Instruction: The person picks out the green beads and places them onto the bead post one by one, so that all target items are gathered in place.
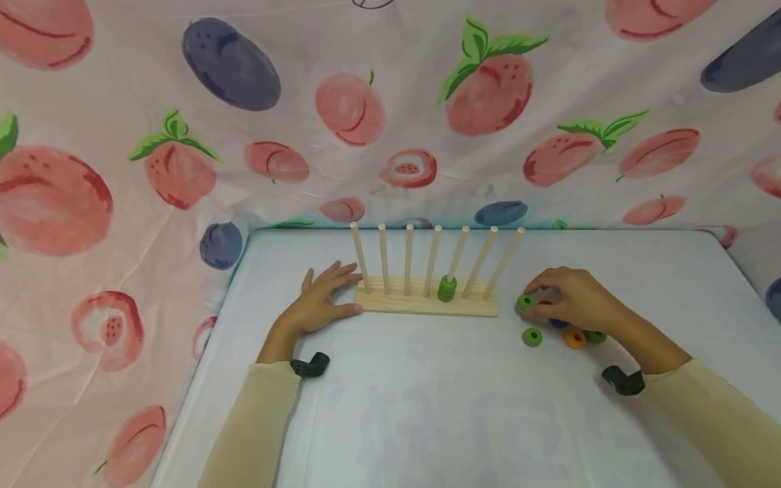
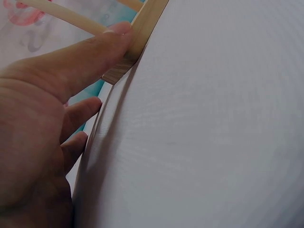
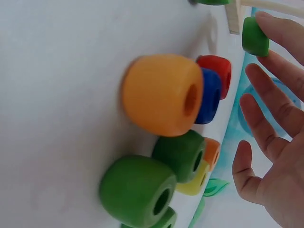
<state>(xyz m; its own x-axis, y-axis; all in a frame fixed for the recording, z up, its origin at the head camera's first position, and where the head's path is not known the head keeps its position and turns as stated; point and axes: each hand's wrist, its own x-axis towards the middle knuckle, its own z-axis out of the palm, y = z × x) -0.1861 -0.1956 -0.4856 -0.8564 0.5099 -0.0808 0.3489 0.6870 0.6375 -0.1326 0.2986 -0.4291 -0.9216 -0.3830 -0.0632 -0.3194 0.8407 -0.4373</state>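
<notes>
A wooden base (image 1: 390, 303) carries several upright rods; green beads (image 1: 447, 289) are stacked low on the fifth rod from the left. My left hand (image 1: 320, 298) rests at the base's left end, fingers fairly straight. In the left wrist view the thumb of the left hand (image 2: 61, 71) touches the wooden base (image 2: 142, 35); its index finger is mostly hidden. At the right, my right hand (image 1: 576, 298) pinches a green bead (image 1: 526, 302) between thumb and index finger. The right wrist view shows this green bead (image 3: 254, 37) at the fingertips of the right hand (image 3: 278, 104), other fingers spread.
Loose beads lie under and beside my right hand: a green bead (image 1: 532, 337), an orange bead (image 1: 575, 338), a blue bead (image 3: 209, 97), a red bead (image 3: 221, 71) and a yellow bead (image 3: 194, 183), among others. Fruit-patterned cloth (image 1: 274, 81) hangs behind the white table (image 1: 415, 407).
</notes>
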